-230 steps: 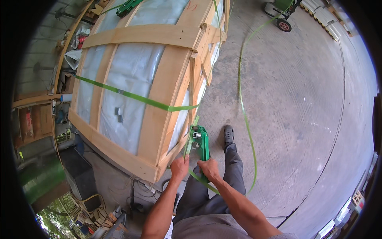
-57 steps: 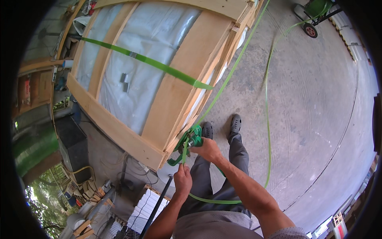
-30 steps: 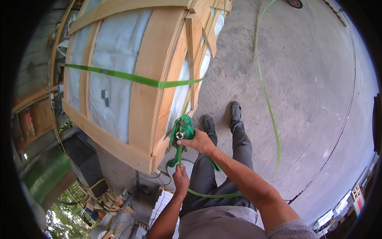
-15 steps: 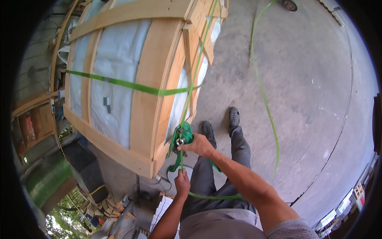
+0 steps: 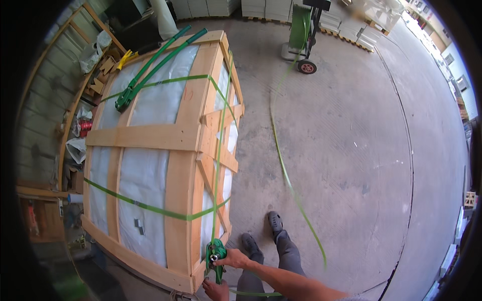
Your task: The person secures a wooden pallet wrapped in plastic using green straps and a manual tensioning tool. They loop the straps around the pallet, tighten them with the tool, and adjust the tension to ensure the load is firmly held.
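A green strapping tensioner [image 5: 216, 254] sits against the lower corner of a wooden crate [image 5: 181, 165] wrapped in white sheeting. My right hand [image 5: 235, 259] is closed on the tensioner's right side, thumb near its silver part. Just below it, my left hand [image 5: 216, 290] is closed on the green strap, its fingers partly hidden at the lower edge. From the tool, an upright green strap [image 5: 217, 185] runs along the crate's side. Another green strap [image 5: 170, 212] crosses the crate's top near me. Two small metal seals [image 5: 139, 227] lie on the sheeting.
A long-handled green crimping tool [image 5: 129, 95] rests on the crate's far part, beside yellow-handled cutters [image 5: 125, 59]. Loose strap [image 5: 288, 180] trails over the concrete floor from a reel cart [image 5: 300, 30]. Shelving stands left; stacked white slabs [image 5: 266, 9] stand at the back.
The view has tilted up, so the crate's far half and the reel cart now show. Both hands stay at the tensioner; my left hand looks closer to it.
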A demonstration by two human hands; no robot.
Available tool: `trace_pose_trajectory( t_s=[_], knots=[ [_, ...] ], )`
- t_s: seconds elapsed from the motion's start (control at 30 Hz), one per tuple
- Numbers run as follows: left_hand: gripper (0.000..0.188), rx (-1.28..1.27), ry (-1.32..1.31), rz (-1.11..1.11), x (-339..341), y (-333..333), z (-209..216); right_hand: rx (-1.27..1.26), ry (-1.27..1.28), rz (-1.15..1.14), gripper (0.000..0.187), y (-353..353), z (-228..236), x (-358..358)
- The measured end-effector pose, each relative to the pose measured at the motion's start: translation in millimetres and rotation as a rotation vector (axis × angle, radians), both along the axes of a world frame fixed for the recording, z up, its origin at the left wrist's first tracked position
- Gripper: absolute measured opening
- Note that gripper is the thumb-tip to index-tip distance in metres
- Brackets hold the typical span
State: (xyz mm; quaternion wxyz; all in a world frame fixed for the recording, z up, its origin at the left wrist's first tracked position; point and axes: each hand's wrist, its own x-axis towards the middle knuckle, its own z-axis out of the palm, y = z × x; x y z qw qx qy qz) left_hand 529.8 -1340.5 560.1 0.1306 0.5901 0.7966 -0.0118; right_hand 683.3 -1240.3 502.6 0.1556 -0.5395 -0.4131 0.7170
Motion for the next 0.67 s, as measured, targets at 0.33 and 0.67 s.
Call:
trace_pose_trajectory(
  t_s=[0.33,0.67],
  knots=[
    [0.021,-0.469,-0.813,0.305,-38.0,19.0,-43.7,-0.042,0.036,0.018,0.067,16.9,32.4,10.0],
    [0.035,-0.315,-0.413,0.198,-32.5,-0.9,-59.5,-0.122,-0.251,0.066,0.086,-47.3,19.2,-17.7]
  ],
)
